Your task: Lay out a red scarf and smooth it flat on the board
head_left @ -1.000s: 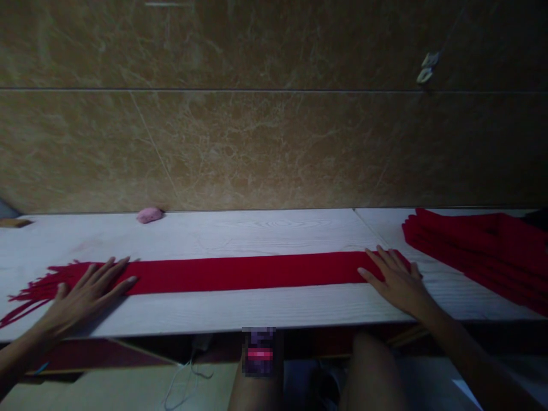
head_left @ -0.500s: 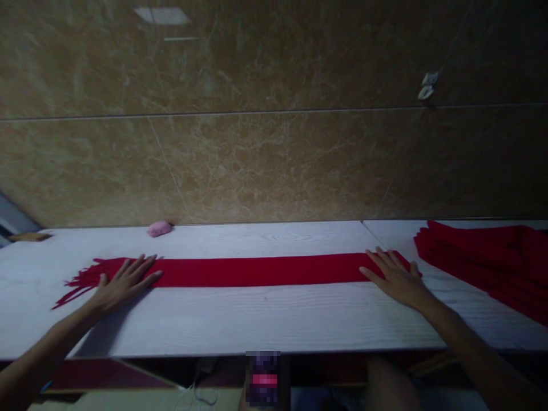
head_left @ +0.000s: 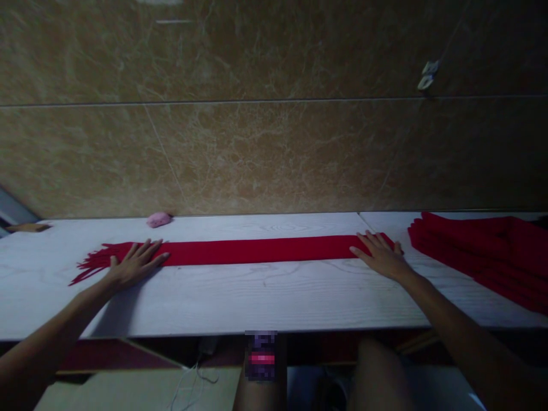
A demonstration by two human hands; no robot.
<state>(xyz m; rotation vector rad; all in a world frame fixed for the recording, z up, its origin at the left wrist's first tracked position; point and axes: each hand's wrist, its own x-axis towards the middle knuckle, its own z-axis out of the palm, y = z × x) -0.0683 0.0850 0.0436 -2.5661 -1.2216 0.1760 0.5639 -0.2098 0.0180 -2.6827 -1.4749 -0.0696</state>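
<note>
Pressing hands (head_left: 137, 264), red scarf (head_left: 261, 251), unlabelled

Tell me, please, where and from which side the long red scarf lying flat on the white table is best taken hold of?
Probably at its two short ends, from above: the red scarf lies stretched flat, with the left hand near the fringe and the right hand on the plain end.

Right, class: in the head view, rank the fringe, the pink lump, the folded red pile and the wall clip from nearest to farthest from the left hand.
From the left hand:
1. Fringe, just left of it on the board.
2. Pink lump, behind it by the wall.
3. Folded red pile, far right on the board.
4. Wall clip, high on the right.
</note>
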